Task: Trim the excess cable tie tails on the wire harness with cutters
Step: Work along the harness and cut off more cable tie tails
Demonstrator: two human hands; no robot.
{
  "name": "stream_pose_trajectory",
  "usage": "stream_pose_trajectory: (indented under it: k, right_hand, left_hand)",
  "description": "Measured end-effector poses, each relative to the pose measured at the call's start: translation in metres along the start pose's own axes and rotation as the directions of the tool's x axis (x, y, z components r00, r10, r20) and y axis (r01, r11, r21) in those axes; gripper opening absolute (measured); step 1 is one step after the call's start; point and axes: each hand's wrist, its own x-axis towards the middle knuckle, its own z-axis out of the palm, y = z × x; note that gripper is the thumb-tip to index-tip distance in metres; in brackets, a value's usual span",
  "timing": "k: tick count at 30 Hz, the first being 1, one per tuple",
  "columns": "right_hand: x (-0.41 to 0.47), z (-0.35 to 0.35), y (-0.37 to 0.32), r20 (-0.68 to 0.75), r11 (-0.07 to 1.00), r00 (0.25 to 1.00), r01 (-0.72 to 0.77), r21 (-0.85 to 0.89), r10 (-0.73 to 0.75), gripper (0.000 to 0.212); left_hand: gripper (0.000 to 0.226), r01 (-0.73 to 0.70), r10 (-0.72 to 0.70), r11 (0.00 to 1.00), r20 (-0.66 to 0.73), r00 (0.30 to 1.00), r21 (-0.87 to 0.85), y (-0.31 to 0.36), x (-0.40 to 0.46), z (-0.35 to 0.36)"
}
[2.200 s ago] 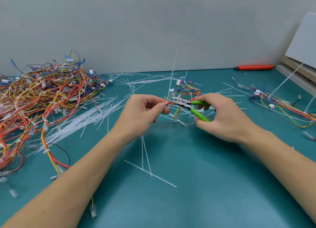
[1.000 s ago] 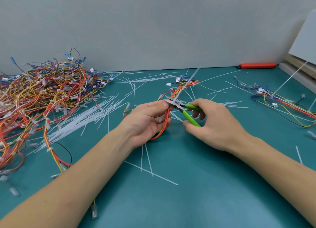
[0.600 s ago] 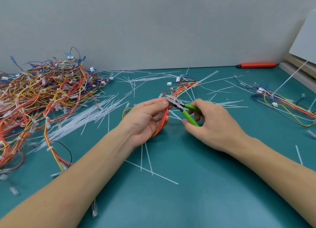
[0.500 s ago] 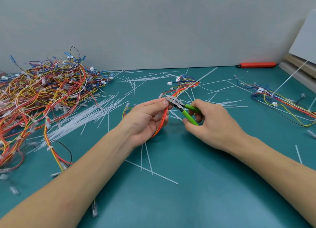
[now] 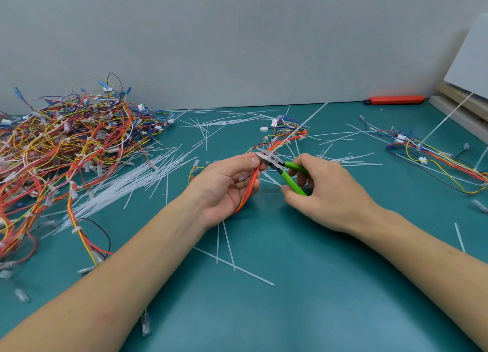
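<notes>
My left hand (image 5: 224,185) holds a wire harness (image 5: 284,137) of red, orange and yellow wires, pinched between thumb and fingers; its far end lies on the table. My right hand (image 5: 324,193) grips green-handled cutters (image 5: 286,172). The cutters' metal jaws sit at my left thumb tip, against the harness. A long white cable tie tail (image 5: 313,115) sticks up and away from the harness toward the wall. The tie head is hidden by my thumb and the jaws.
A big tangle of harnesses (image 5: 60,151) fills the left of the teal table (image 5: 264,312). Loose white tie tails (image 5: 126,182) lie scattered in the middle. Another harness (image 5: 433,156) lies at the right, a red tool (image 5: 396,100) by the wall, boards (image 5: 462,106) at far right.
Both hands have drawn the harness nearer and lower it toward the table. The cutter jaws stay at my left thumb, and the long tail has swung from upright to leaning right.
</notes>
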Motion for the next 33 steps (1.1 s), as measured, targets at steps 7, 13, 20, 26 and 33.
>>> stream_pose_trajectory:
  k: [7,13,20,26,33]
  right_hand:
    - [0.0015,-0.0023,0.0000,0.018,0.998,1.000,-0.022,0.052,0.021,0.018]
    - [-0.0010,-0.0009,0.0000,0.006,0.999,1.000,-0.020,0.035,0.020,0.019]
    - [-0.0010,0.0026,0.0004,0.009,1.000,1.000,0.005,0.020,-0.006,0.025]
    - [0.0006,0.0007,0.0001,0.000,0.999,1.000,0.001,0.045,-0.001,0.022]
    - [-0.0003,0.0010,0.0010,-0.030,0.999,1.000,-0.001,0.036,0.002,0.019]
  left_hand:
    - [0.012,0.037,-0.037,0.999,-0.009,0.999,-0.030,0.0018,-0.0004,-0.0012]
    - [0.020,0.026,-0.026,0.999,-0.014,1.000,-0.026,0.0001,-0.0003,-0.0002]
    - [0.013,0.034,-0.034,0.999,0.001,0.999,-0.026,0.0014,0.0000,-0.0016]
    - [0.010,0.062,-0.060,0.997,0.039,0.997,-0.039,0.0018,0.0016,-0.0035]
    - [0.011,0.067,-0.065,0.997,0.055,0.996,-0.041,0.0014,0.0006,-0.0034]
